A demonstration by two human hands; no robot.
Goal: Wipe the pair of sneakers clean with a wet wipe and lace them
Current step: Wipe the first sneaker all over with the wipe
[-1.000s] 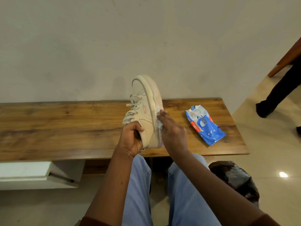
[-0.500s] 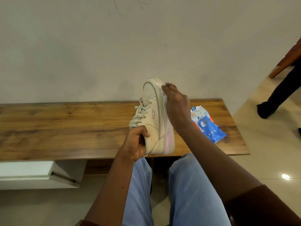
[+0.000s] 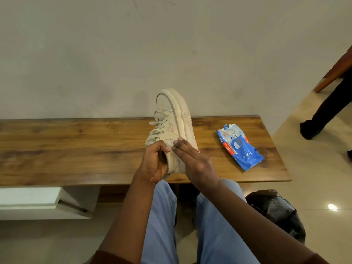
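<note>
The person sits facing a wooden bench [image 3: 76, 149] set against a pale wall. The left hand [image 3: 155, 162] holds a cream sneaker [image 3: 171, 115] over the bench's near edge. Its toe points to 12 o'clock, its sole is turned to 3 o'clock and its laces [image 3: 158, 128] face 9 o'clock. That hand's grip is closed round the heel end, fingers curled about it. The right hand [image 3: 198, 164] has no closed grip: its fingers [image 3: 182, 147] lie straight and flat against the sneaker's side, just beside the left hand. A pale scrap shows at those fingertips, but it cannot be told whether it is a wipe or part of the shoe. At 3 o'clock from the sneaker, apart from it, a blue-and-white wet wipe pack [image 3: 242, 151] lies flat on the bench. A black plastic bag [image 3: 276, 212] sits on the floor at 5 o'clock, beside the person's blue jeans [image 3: 162, 225].
</note>
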